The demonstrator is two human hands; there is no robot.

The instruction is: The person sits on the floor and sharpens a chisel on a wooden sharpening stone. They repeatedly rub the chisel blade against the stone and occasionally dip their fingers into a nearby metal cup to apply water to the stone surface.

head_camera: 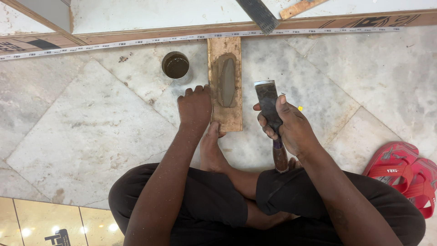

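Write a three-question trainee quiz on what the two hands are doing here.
1. True or false: the right hand grips a wide chisel.
2. What does the left hand rest against? A) the small round tin B) the wooden block with the worn stone C) the red sandals
3. Fill in: a bare ____ presses the block's near end.

Key: 1 true; 2 B; 3 foot.
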